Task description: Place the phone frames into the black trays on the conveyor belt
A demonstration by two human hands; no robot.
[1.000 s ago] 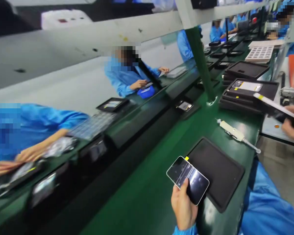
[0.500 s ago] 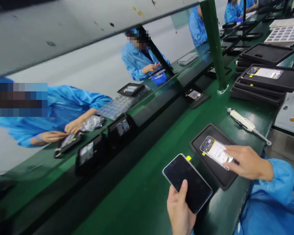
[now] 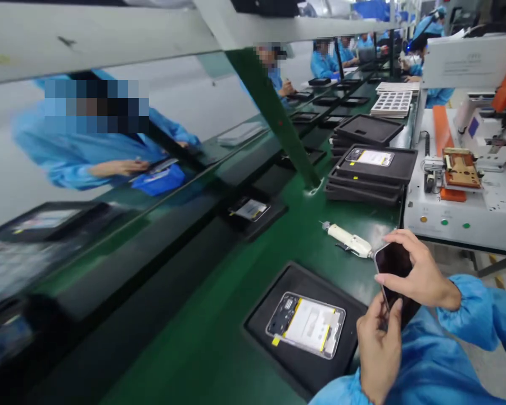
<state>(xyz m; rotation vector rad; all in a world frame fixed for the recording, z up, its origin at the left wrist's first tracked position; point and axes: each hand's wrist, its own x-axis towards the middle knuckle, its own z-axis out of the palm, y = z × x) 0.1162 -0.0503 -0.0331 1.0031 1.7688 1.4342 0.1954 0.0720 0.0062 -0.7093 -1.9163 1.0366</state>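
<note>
A dark-screened smartphone (image 3: 394, 263) is held tilted between both hands, to the right of the green bench. My left hand (image 3: 379, 343) grips its lower end, thumb across the front. My right hand (image 3: 425, 273) closes round the upper part, with thumb and fingers on its edges. Just left of the hands, a black tray (image 3: 274, 287) carries an opened phone (image 3: 310, 323) with a white battery and a yellow tab, lying flat and untouched. A white electric screwdriver (image 3: 349, 242) lies behind the phone in my hands. The back of the held phone is hidden.
Stacked black trays (image 3: 362, 191), one with an opened phone on top, stand beyond the screwdriver. A grey machine (image 3: 438, 202) with orange parts is at the right. A green post (image 3: 278, 124) rises from the bench (image 3: 181, 337). Co-workers in blue sit across the line.
My view has swung right. My right hand has left the opened phone in the tray and now grips the smartphone together with my left. The smartphone has turned more edge-on, closer to my body.
</note>
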